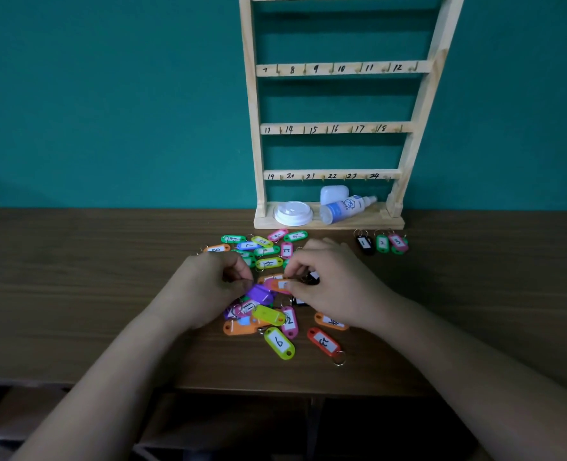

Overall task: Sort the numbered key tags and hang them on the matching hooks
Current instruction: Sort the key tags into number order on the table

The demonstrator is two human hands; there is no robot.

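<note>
Surface: dark brown wood-grain table (92, 294), set against a teal wall.
Back edge: wooden rack (328, 224) stands upright on its base, right of centre.
Centre: loose heap of key tags (269, 262), overlapping, in mixed colours.
Right of heap: three tags (382, 242) numbered 1, 2, 3, side by side, near the rack's base.
Near side: yellow-green tag 6 (279, 342) and red tag 23 (323, 342), lying flat.

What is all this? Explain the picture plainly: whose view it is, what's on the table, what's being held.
No machine here: a person's two bare hands, filmed from a camera worn on their head, looking down. On the brown table lies a pile of coloured numbered key tags; tags 1, 2 and 3 are set apart to the right. Behind stands a wooden rack with numbered hooks. The right hand pinches an orange tag; the left hand curls by a purple tag, grip unclear.
</note>
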